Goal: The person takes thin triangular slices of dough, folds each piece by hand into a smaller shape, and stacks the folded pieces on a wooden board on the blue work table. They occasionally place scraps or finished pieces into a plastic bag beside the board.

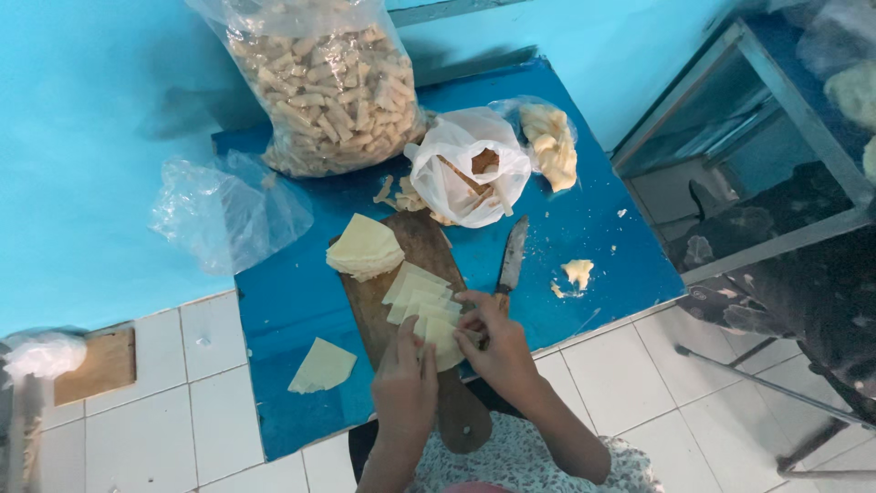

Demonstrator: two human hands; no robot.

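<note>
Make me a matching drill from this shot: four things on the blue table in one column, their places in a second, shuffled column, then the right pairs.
Things
1. knife
2. stack of pale dough sheets
3. single dough sheet
4. big clear bag of rolled sticks

Places
A. far end of the blue table, by the wall
B. alone on the table, left of the wooden board
C. far left corner of the board
D. on the table just right of the board

Pairs: 1-D, 2-C, 3-B, 4-A
</note>
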